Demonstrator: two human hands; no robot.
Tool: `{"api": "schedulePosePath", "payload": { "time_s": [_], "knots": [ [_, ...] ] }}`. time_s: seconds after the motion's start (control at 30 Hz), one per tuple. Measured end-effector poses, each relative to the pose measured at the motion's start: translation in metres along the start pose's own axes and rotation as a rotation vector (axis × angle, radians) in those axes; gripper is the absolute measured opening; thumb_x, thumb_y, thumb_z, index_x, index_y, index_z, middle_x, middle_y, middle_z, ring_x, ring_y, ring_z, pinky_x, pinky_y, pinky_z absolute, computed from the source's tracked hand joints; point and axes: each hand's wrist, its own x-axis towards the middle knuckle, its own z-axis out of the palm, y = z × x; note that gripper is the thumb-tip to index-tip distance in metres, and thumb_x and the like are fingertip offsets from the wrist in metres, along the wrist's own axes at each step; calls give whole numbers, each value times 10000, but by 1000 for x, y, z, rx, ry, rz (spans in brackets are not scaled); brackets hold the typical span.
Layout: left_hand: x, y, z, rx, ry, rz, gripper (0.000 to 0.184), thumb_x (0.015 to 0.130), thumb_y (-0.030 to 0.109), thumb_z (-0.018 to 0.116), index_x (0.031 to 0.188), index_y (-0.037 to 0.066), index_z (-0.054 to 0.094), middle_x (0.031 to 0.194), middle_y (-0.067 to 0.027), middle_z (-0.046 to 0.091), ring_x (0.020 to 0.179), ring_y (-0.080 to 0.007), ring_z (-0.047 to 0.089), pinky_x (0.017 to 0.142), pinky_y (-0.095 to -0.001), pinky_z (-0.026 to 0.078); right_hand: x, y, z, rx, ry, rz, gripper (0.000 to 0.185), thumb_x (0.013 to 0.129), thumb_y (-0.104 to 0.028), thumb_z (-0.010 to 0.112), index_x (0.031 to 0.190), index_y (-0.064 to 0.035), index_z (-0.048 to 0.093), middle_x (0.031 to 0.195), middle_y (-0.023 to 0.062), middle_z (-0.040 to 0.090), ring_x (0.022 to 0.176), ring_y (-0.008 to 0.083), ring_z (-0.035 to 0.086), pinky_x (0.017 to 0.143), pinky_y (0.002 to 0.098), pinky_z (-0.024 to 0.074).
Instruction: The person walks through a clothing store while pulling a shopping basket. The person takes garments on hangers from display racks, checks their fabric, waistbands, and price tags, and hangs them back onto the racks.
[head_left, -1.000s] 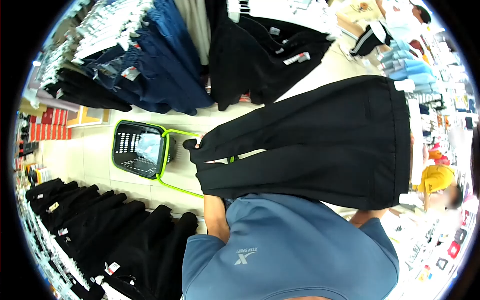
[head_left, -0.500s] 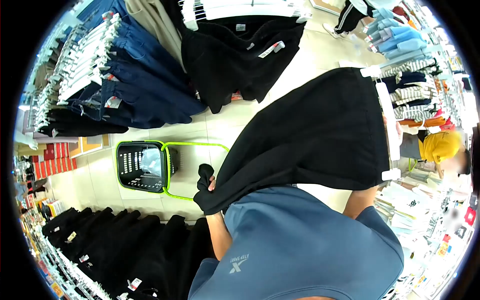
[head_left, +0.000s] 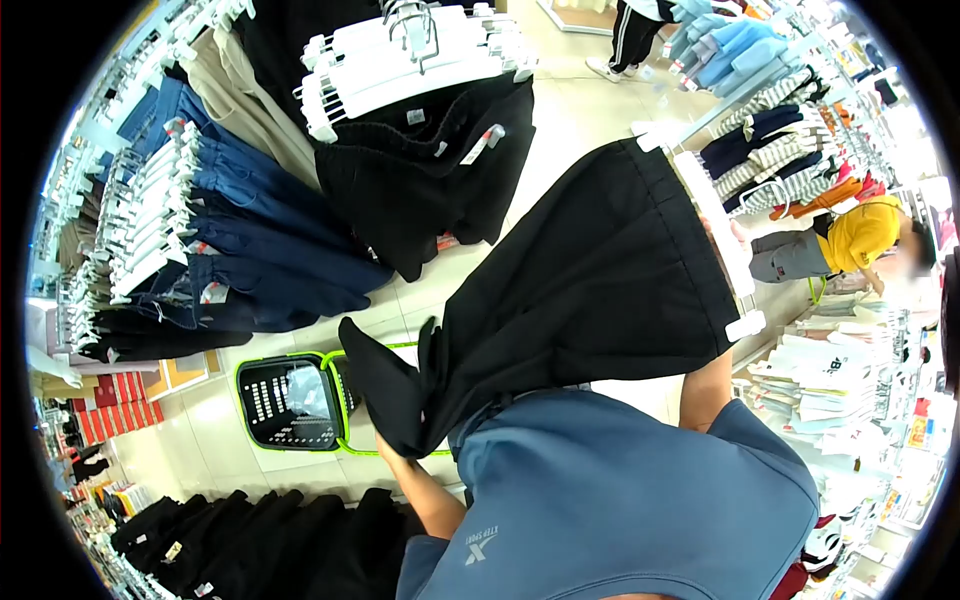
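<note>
A pair of black trousers [head_left: 590, 280] is stretched across in front of me, its waistband clipped to a white hanger [head_left: 712, 215]. My right hand [head_left: 742, 240] grips the hanger from behind, with only part of the fingers showing past it. At the other end, the trouser legs [head_left: 385, 385] bunch up and stick out to the left. My left hand [head_left: 388, 449] is under that bunched cloth and holds it up; its fingers are mostly covered.
On the floor at left stands a black basket [head_left: 290, 400] with a green rim and a clear bag inside. Racks of black shorts [head_left: 430, 170], blue trousers [head_left: 270, 230] and black garments [head_left: 260, 545] surround me. A person in yellow [head_left: 862, 235] stands at right.
The trouser legs have swung up and out to the left over my left hand, hiding its fingers. The hanger has shifted left in view, and the racks and basket have shifted as my head turned.
</note>
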Motion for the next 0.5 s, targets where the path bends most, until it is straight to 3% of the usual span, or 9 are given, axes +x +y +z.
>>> {"api": "schedulePosePath", "payload": {
  "time_s": [0.03,0.07,0.17,0.2,0.33,0.5],
  "knots": [
    [1,2,-1,4,-1,3,225,807,76,537,1018,16,482,762,-55,429,630,-170,427,575,-315,343,-2,1,5,-22,11,-28,269,880,-209,524,921,50,582,878,147,604,866,193,601,810,268,466],
    [1,3,-1,10,-1,1,234,802,79,540,1021,15,483,770,-60,433,636,-175,431,579,-321,343,0,6,3,-173,198,-68,276,884,-218,511,922,50,564,853,126,585,830,173,578,787,241,449],
    [-3,3,-3,15,8,3,263,787,86,550,1030,10,486,796,-74,444,654,-191,442,590,-339,346,-2,8,15,111,-186,190,287,887,-234,499,902,48,549,818,102,558,817,156,556,783,233,436],
    [-3,4,-4,15,10,2,272,782,89,554,1033,9,486,805,-79,448,660,-196,445,594,-345,346,-9,12,34,101,-52,176,330,865,-276,509,907,51,533,808,88,533,799,156,532,772,242,420],
    [-16,3,-5,24,36,6,309,762,99,567,1046,3,489,839,-97,463,684,-217,460,610,-369,349,-4,30,35,85,-194,267,392,809,-332,527,913,45,521,815,88,537,783,185,525,776,274,403],
    [-32,7,-14,43,98,31,356,737,112,584,1061,-4,493,881,-121,482,714,-243,478,630,-399,353,-16,42,87,108,-215,319,390,800,-345,573,871,30,497,727,85,536,669,163,545,650,239,425]
  ]
}}
